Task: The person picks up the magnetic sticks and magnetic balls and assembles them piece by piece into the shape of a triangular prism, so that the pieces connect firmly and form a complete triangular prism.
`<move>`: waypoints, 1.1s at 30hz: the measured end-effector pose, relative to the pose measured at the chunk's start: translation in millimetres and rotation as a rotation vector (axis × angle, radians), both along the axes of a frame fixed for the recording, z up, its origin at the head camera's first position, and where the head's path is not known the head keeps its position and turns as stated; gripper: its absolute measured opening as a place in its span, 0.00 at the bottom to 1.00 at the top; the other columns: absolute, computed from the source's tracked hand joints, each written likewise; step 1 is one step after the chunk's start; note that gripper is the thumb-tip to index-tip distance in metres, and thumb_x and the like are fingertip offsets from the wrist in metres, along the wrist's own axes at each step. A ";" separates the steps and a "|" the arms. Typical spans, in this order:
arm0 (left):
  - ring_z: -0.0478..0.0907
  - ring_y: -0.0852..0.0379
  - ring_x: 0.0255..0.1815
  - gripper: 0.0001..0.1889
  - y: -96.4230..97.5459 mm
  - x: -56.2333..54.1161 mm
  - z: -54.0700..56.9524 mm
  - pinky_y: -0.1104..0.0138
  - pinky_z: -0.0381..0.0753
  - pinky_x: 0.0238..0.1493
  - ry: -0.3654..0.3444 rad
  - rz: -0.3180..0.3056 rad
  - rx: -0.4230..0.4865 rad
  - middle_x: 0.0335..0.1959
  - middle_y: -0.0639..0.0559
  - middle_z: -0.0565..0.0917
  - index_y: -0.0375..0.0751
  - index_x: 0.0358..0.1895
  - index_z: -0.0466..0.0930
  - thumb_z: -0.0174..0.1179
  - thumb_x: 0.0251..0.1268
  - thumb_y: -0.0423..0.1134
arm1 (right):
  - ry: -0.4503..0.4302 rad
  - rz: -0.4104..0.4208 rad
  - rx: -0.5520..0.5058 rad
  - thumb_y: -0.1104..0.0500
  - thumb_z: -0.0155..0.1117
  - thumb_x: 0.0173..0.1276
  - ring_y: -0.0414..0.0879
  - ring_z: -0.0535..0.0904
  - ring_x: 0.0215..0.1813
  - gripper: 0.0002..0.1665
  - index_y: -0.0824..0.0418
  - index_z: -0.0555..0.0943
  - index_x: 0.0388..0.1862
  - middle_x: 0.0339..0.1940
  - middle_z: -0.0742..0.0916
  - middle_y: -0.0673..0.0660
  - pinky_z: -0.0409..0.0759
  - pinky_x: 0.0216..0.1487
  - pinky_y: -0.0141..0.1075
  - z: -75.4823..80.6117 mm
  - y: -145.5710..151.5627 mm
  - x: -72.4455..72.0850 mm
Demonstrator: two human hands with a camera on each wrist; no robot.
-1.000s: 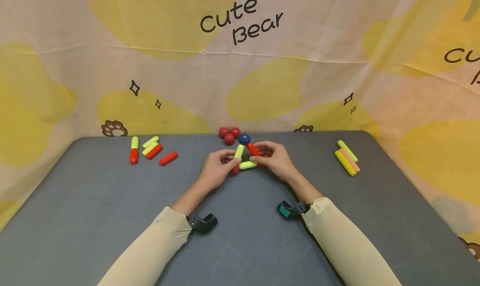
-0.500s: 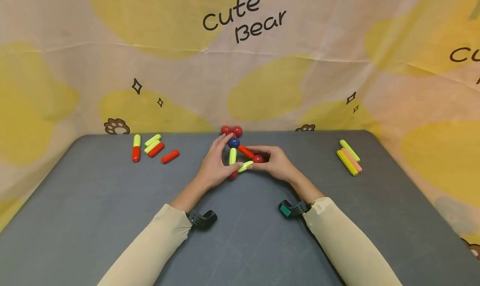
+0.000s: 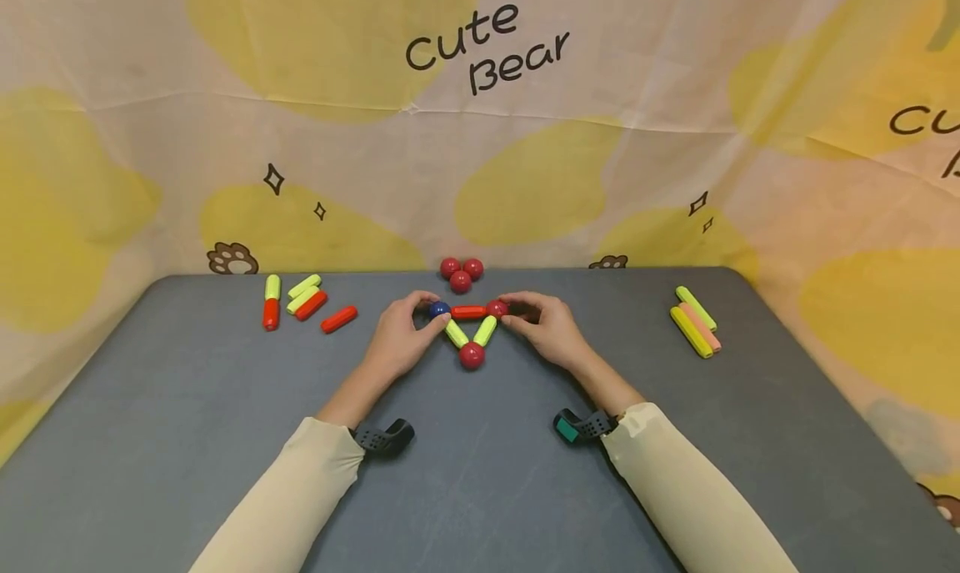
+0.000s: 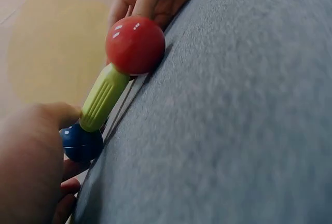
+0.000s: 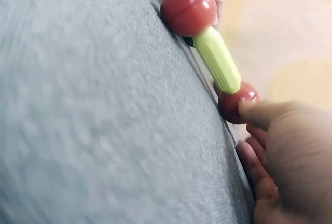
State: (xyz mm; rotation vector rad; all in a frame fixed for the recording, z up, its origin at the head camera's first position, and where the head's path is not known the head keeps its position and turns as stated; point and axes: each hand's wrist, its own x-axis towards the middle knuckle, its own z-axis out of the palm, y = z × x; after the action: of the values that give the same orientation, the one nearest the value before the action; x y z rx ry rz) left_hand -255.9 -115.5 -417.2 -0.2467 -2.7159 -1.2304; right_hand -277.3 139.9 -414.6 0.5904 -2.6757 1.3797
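Note:
A triangle of short rods and balls lies on the table between my hands. Its far side is a red rod (image 3: 469,313); two yellow-green rods (image 4: 105,98) run from its ends to a red ball (image 3: 472,356) at the near corner. My left hand (image 3: 399,333) pinches the blue ball (image 3: 439,309) at the left corner between thumb and fingers. At the right corner, my right hand (image 3: 551,329) pinches another red ball (image 5: 236,105), thumb on its near side. In both wrist views the near red ball stands out from the hands.
Several loose red and yellow-green rods (image 3: 340,319) lie at the back left. Three red balls (image 3: 461,282) sit together at the table's back edge, behind the triangle. On the right lie a yellow rod (image 3: 691,331), a pink rod and a yellow-green rod. A printed cloth (image 3: 345,139) hangs behind the table (image 3: 480,473).
The triangle has been turned counterclockwise, so the blue ball moved from the back to the left corner and a red ball now points toward me. My left hand has shifted left.

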 end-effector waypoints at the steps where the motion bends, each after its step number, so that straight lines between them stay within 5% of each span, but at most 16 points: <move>1: 0.76 0.42 0.63 0.20 -1.8 0.8 0.1 0.45 0.71 0.69 -0.003 0.006 0.006 0.58 0.43 0.84 0.43 0.59 0.78 0.62 0.70 0.50 | 0.000 -0.009 -0.002 0.57 0.69 0.69 0.51 0.87 0.48 0.21 0.56 0.83 0.61 0.55 0.89 0.58 0.85 0.50 0.44 0.0 -0.7 0.9; 7: 0.78 0.42 0.62 0.19 -9.3 7.2 -0.9 0.47 0.73 0.67 -0.020 0.039 0.019 0.56 0.42 0.83 0.42 0.57 0.78 0.62 0.70 0.47 | -0.008 0.011 0.010 0.47 0.72 0.66 0.52 0.84 0.59 0.31 0.51 0.79 0.67 0.65 0.84 0.55 0.82 0.60 0.47 0.9 -6.0 11.3; 11: 0.77 0.43 0.61 0.18 -10.7 11.6 -3.1 0.47 0.73 0.66 -0.021 0.029 0.004 0.57 0.44 0.84 0.44 0.58 0.78 0.61 0.71 0.48 | -0.010 0.075 0.086 0.43 0.77 0.60 0.52 0.70 0.77 0.42 0.47 0.74 0.72 0.77 0.74 0.53 0.70 0.74 0.53 1.2 -9.8 21.8; 15: 0.77 0.44 0.61 0.18 -13.7 16.6 -3.5 0.46 0.73 0.66 -0.010 0.004 -0.006 0.58 0.45 0.84 0.46 0.60 0.79 0.60 0.72 0.47 | -0.015 0.120 0.164 0.39 0.80 0.54 0.54 0.59 0.83 0.51 0.45 0.70 0.76 0.82 0.66 0.54 0.63 0.77 0.60 1.5 -13.0 29.2; 28: 0.77 0.45 0.60 0.18 -23.2 25.0 1.0 0.48 0.75 0.65 -0.029 0.022 0.001 0.57 0.46 0.84 0.46 0.60 0.80 0.54 0.77 0.50 | 0.024 0.124 0.165 0.43 0.73 0.64 0.54 0.62 0.82 0.44 0.46 0.67 0.78 0.81 0.68 0.54 0.62 0.79 0.58 1.4 -11.8 25.9; 33: 0.81 0.44 0.51 0.17 -42.7 19.9 13.3 0.49 0.81 0.55 0.127 0.072 -0.034 0.51 0.42 0.85 0.40 0.52 0.85 0.55 0.76 0.48 | 0.055 0.160 0.175 0.44 0.72 0.66 0.53 0.67 0.79 0.36 0.46 0.75 0.72 0.77 0.75 0.53 0.65 0.77 0.57 0.6 -10.8 27.3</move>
State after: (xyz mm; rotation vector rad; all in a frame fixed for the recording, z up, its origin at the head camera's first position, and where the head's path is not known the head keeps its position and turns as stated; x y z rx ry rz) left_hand -236.0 -158.2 -403.9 -0.2212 -2.6147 -1.1106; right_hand -250.0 129.1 -414.0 0.8627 -2.7764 1.1490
